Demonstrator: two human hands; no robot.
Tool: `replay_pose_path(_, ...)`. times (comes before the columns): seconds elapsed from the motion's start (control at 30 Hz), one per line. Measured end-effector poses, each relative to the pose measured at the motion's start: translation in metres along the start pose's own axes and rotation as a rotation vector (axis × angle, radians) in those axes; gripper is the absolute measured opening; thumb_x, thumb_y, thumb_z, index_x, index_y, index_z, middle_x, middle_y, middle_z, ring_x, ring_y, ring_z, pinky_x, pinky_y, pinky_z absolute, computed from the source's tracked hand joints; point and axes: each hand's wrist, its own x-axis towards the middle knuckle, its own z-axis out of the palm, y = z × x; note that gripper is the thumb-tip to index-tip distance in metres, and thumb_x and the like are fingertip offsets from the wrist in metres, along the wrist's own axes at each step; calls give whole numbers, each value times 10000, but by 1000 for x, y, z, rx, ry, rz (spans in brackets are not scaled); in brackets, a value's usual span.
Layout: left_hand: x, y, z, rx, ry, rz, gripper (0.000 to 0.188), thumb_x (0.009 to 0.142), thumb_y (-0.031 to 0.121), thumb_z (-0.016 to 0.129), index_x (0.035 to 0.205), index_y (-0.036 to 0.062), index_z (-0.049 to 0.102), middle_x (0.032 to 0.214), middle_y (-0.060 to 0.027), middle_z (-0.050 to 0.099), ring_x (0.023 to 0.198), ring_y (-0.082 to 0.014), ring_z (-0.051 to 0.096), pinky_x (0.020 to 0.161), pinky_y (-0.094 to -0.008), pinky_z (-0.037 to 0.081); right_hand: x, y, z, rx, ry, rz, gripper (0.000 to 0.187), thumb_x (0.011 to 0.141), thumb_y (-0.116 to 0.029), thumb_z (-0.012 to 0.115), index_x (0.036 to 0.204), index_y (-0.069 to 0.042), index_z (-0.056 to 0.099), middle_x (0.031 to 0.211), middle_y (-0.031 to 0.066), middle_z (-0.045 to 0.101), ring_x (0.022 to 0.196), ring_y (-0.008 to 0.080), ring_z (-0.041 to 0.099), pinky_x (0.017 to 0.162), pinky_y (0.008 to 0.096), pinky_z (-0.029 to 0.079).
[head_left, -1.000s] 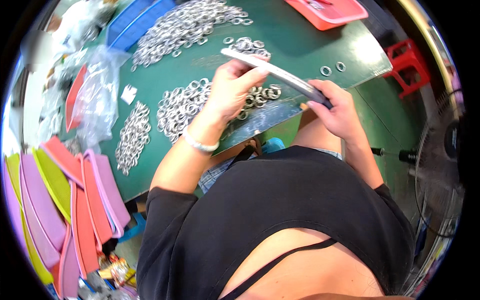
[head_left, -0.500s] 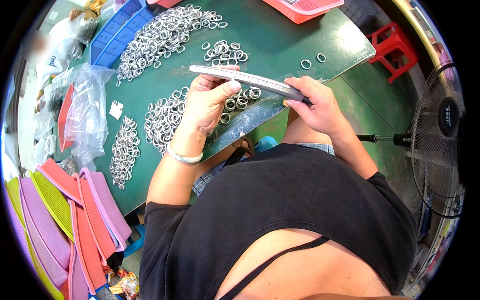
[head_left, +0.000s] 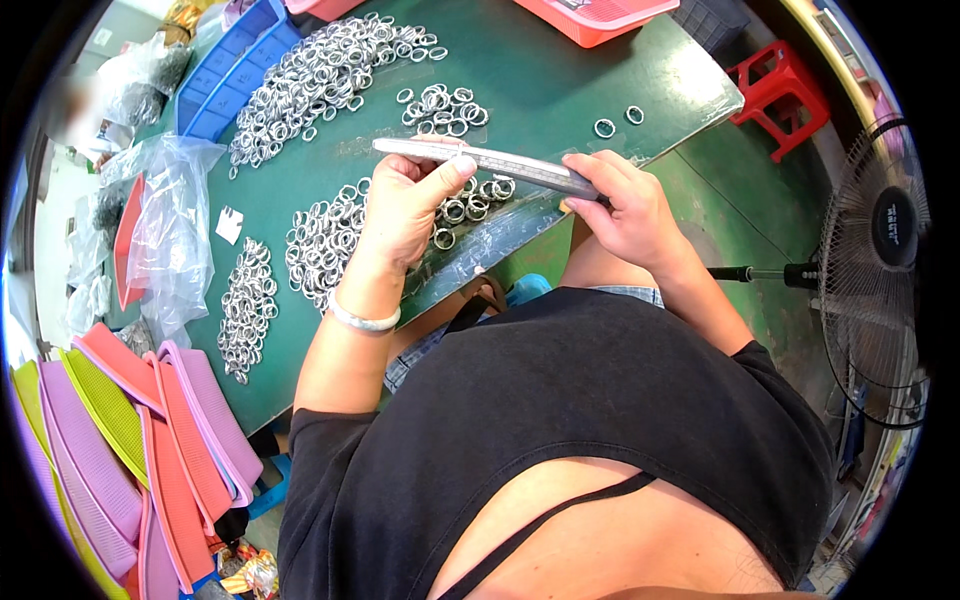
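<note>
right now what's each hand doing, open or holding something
Left hand: closed on the left part of the metal rod, thumb on top.
Right hand: closed on the rod's right end.

A person seen from above wears a black short-sleeved T-shirt (head_left: 560, 440) with a wide neckline; a thin black strap (head_left: 560, 510) crosses beneath it. Both forearms are bare. A pale, smooth bangle (head_left: 362, 320) circles the left wrist. A strip of blue denim (head_left: 420, 355) shows below the shirt's hem.
</note>
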Motion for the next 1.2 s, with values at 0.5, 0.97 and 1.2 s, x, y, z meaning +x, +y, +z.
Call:
replay_pose_path(0.5, -8, 7, -5, -57, -123, 50, 393, 751, -11, 702, 1124, -27, 578, 907, -45, 635, 833, -109, 587, 776, -227, 475, 5, -8, -8, 220, -142, 67, 351, 701, -17, 687, 1039, -16, 595, 851, 124, 617, 728, 246, 619, 649, 314, 482)
replay_pose_path(0.97, -33, 3, -5, 53, 129, 229, 201, 828, 40, 650, 1014, -24, 607, 843, -60, 633, 718, -123, 579, 668, -251, 475, 4, -31, -3, 29, -100, -22, 360, 708, -50, 678, 1053, -39, 576, 847, 109, 574, 749, 284, 600, 642, 350, 478)
replay_pose_path(1.2, -51, -3, -12, -21, 256, 343, 174, 804, 50, 674, 961, -4, 621, 832, -49, 628, 707, -115, 580, 626, -245, 483, 4, -57, 4, -7, -115, -67, 365, 711, -44, 674, 1060, -34, 568, 834, 110, 566, 726, 293, 583, 624, 354, 464)
